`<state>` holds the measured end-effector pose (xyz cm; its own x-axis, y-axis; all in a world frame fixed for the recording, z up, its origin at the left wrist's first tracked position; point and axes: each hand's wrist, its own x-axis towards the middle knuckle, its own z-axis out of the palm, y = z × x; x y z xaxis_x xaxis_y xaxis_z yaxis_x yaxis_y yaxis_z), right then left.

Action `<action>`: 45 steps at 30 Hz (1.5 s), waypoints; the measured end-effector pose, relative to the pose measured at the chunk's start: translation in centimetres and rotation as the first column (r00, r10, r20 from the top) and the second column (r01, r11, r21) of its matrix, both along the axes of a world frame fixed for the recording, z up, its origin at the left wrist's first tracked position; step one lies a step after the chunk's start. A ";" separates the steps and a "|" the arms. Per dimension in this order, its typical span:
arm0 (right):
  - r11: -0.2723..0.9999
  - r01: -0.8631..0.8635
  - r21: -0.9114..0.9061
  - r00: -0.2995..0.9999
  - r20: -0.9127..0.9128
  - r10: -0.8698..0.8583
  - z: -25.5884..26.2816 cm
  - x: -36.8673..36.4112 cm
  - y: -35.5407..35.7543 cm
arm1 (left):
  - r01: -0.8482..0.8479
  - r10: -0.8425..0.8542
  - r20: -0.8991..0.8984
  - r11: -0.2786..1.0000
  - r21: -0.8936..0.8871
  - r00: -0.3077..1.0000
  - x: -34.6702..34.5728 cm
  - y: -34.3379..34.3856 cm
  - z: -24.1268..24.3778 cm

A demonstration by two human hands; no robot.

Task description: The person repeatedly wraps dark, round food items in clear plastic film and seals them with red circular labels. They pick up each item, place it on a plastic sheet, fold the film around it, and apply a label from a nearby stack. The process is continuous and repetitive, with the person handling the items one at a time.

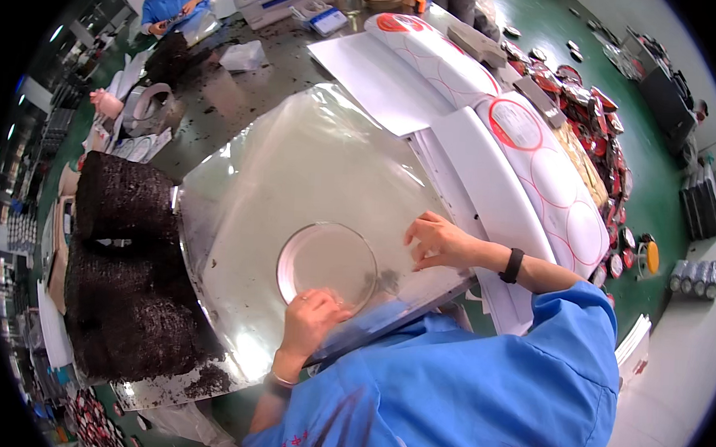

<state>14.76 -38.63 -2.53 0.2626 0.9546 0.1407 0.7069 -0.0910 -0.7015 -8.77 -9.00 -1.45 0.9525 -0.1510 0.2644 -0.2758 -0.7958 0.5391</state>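
Note:
A clear plastic sheet (301,154) lies over the worktable before me. On it rests a round, shallow, see-through ring or dish (331,264); its exact kind is hard to tell. My left hand (316,318) is at the near edge of this round thing, fingers bent together at its rim; whether they grip it is unclear. To the right, my right hand (433,242) hovers over or touches the sheet with curled fingers spread a little and nothing visible between them. Stacked blocks of dark, crumbly material (131,272) stand left of the sheet.
White sheets printed with red circles (554,179) curve along the right side, beside a blank white sheet (372,72). A roll of tape (152,103) lies at the back left. Dark crumbs dot the metal tabletop (270,43). A co-worker in blue (175,1) is at the far left.

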 end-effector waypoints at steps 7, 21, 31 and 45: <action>0.952 -0.208 -0.223 0.976 0.019 0.218 0.5 2.6 4.5 | 0.011 -0.011 -0.002 0.999 0.050 1.000 -0.7 -1.0 2.0; 0.948 -0.162 0.275 0.981 -0.063 0.186 20.8 4.2 17.2 | -0.150 0.111 -0.145 0.944 -0.295 0.983 0.2 -0.9 11.4; 0.870 -0.421 -0.257 0.901 -0.230 0.368 6.9 1.7 10.4 | -0.055 0.034 -0.124 0.984 -0.167 0.992 -1.5 -1.0 10.3; 0.798 -0.323 -0.509 0.925 -0.350 0.152 5.7 1.3 8.9 | -0.952 0.748 0.591 0.205 0.227 0.302 -10.7 15.8 12.3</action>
